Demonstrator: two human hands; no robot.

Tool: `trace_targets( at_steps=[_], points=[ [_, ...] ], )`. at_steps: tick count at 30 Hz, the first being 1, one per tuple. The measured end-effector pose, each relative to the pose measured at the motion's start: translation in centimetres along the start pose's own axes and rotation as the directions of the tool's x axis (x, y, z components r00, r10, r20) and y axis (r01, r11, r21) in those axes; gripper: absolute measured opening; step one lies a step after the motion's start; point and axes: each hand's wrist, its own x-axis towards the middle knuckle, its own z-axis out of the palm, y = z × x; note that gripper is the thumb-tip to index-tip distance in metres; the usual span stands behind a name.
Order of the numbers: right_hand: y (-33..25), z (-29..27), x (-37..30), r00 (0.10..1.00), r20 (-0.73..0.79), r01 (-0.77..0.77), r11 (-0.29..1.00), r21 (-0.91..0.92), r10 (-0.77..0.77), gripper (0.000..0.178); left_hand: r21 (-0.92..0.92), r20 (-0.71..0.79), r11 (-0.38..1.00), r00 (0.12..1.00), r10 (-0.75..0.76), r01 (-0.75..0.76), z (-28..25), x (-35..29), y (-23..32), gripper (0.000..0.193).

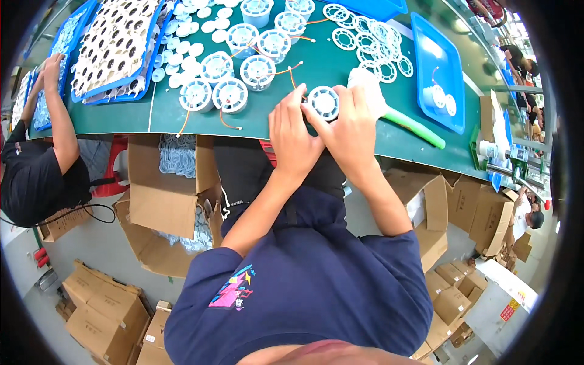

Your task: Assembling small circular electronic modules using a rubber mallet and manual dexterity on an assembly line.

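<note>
At the front of the green table, both hands are closed around a round white plastic housing with a slotted rim and a pale hub (323, 103). My left hand (293, 135) grips its left side, close to a thin wire with a small connector (293, 74). My right hand (353, 131) has its fingers on the other side. Just beyond the right fingers lies a mallet with a white head and green handle (417, 126). Several similar white housings (258, 72) with orange wires stand to the left. The underside of the held housing is hidden.
Flat white rings (384, 52) lie beyond my hands. A blue tray (456, 115) at the right holds two white parts. White discs (176, 61) and stacked blue trays of white parts (115, 45) lie left. A co-worker's arm (59, 115) is far left. Cardboard boxes (161, 204) stand below.
</note>
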Motion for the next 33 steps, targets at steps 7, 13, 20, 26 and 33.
trace_targets(
  at_steps=[7, 13, 20, 26, 33],
  points=[
    [7.7, -4.5, -2.3, 0.998, -0.038, 0.049, 0.99, -0.132, -0.054, 0.047, -0.108, 0.134, 0.992, 0.99, -0.05, 0.065, -1.5, 0.2, 0.7, 0.061],
    [12.7, -6.1, -2.6, 0.955, 0.215, 0.234, 0.965, -0.115, -0.206, 0.056, -0.203, 0.203, 0.962, 0.969, -0.143, 0.185, -1.4, 0.4, 1.2, 0.061],
    [9.8, -7.3, -0.4, 0.99, 0.091, 0.09, 0.985, 0.145, -0.104, 0.035, -0.147, 0.166, 0.987, 0.985, -0.044, 0.068, -1.1, 0.0, 0.4, 0.066],
    [5.6, -10.3, 5.9, 0.76, 0.641, -0.314, 0.924, 0.216, 0.109, 0.04, -0.173, 0.193, 0.98, 0.979, -0.066, 0.1, -1.2, 0.2, 1.0, 0.064],
    [7.8, -10.9, -2.0, 0.884, 0.387, -0.379, 0.887, 0.263, 0.263, 0.03, -0.085, 0.238, 0.993, 0.969, -0.06, 0.082, -1.2, 0.5, -0.3, 0.062]
  ],
)
